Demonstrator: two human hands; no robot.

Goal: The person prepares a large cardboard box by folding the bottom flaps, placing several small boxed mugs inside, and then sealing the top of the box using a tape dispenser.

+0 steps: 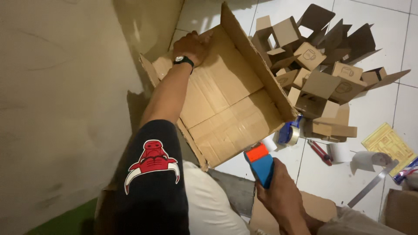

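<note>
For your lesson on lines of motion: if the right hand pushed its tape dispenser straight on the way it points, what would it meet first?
Probably the near edge of the big cardboard box. The right hand aims the tape dispenser up at it, though depth is unclear.
</note>
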